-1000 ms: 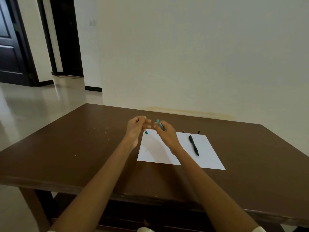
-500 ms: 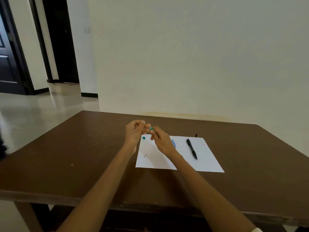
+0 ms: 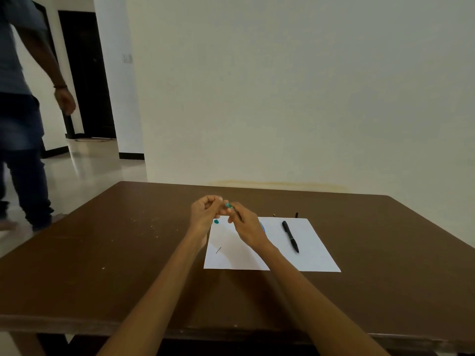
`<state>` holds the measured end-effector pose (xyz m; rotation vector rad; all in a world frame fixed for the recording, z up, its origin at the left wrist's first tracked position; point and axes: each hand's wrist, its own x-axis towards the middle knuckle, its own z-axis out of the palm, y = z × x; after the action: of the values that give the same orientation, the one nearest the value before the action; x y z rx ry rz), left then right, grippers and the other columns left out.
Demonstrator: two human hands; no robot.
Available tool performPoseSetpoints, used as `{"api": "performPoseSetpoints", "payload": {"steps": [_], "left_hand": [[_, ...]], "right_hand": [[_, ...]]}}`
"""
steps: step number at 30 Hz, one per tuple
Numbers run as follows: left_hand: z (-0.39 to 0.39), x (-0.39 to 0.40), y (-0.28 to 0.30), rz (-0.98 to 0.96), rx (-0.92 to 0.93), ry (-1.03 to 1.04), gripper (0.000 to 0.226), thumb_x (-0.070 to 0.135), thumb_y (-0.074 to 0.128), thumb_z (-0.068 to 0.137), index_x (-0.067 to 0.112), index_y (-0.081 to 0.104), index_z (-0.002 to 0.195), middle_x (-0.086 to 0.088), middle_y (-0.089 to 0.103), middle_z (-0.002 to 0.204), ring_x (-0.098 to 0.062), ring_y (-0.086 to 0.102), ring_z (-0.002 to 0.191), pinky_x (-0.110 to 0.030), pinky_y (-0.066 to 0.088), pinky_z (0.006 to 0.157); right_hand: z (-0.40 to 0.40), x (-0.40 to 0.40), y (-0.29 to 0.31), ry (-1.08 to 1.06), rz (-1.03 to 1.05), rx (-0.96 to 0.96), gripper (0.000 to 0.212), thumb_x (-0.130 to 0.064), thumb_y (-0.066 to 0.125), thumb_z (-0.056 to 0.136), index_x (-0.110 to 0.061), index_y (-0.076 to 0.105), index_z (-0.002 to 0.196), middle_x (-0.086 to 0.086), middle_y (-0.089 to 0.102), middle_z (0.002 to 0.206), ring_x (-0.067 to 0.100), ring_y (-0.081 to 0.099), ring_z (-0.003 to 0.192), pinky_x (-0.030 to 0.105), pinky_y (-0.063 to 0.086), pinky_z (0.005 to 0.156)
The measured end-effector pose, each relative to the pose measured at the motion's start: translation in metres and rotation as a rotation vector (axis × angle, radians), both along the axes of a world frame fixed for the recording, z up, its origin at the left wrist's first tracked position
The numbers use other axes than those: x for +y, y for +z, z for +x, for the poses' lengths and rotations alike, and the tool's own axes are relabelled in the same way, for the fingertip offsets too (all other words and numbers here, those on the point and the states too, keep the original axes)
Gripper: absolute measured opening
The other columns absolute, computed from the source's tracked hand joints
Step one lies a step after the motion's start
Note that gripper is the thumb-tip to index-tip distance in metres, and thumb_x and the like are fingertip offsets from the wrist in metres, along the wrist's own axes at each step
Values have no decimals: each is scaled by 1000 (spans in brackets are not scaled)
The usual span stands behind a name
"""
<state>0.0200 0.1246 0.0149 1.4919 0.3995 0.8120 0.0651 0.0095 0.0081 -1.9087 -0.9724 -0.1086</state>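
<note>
Both my hands are raised together over the far left corner of a white paper sheet [image 3: 308, 253] on a brown table [image 3: 128, 265]. My right hand [image 3: 248, 224] grips a teal pen [image 3: 229, 206], whose tip end pokes out toward my left hand [image 3: 205, 214]. My left hand's fingers are curled and its fingertips pinch the pen's end. A small teal cap piece [image 3: 216, 221] lies on the paper below my hands. A thin dark refill [image 3: 218, 250] lies on the sheet near my left wrist.
A black pen [image 3: 290, 236] lies on the paper to the right. Two small dark bits [image 3: 297, 215] sit beyond the sheet's far edge. Another person [image 3: 23, 111] stands on the floor at the far left, beside the table. A wall rises right behind the table.
The camera has tilted up, so hands and table sit lower in view. A person has walked into view at the left. My hands stay together on the teal pen.
</note>
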Motion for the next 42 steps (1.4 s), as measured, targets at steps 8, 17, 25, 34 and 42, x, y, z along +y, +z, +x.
{"api": "performPoseSetpoints", "payload": {"steps": [8, 17, 25, 34, 42], "left_hand": [[0, -1, -2, 47, 30, -36, 7, 21, 61, 88, 20, 64, 82, 2, 66, 75, -10, 62, 69, -20, 50, 61], [-5, 5, -5, 74, 60, -105, 15, 22, 67, 83, 13, 71, 94, -1, 71, 83, -13, 65, 75, -19, 49, 62], [-8, 10, -9, 60, 27, -116, 21, 11, 67, 83, 11, 70, 104, 1, 70, 91, -12, 66, 83, -16, 49, 64], [-12, 34, -5, 77, 7, -123, 16, 17, 63, 86, 9, 67, 99, -2, 66, 81, -9, 57, 66, -17, 49, 63], [-6, 57, -13, 60, -22, 108, 13, 19, 59, 89, 9, 57, 96, -2, 67, 90, -8, 63, 70, -8, 49, 54]], "right_hand": [[0, -1, 0, 32, 5, 10, 31, -20, 37, 101, -1, 56, 117, 17, 65, 106, 11, 53, 84, 1, 39, 66], [4, 0, -9, 49, 29, 56, 32, -22, 36, 102, -3, 54, 120, 15, 65, 110, 12, 58, 86, 0, 42, 62], [10, 11, -16, 96, 37, 61, 31, -20, 35, 102, -3, 54, 120, 17, 64, 112, 11, 57, 87, 6, 45, 68], [29, 28, -2, 119, -56, -2, 33, -23, 38, 101, -6, 59, 121, 12, 64, 116, 19, 59, 100, 16, 46, 80], [51, 57, -15, -126, -346, -203, 27, -18, 46, 98, -5, 64, 114, 13, 64, 112, 22, 60, 99, 23, 42, 84]]}}
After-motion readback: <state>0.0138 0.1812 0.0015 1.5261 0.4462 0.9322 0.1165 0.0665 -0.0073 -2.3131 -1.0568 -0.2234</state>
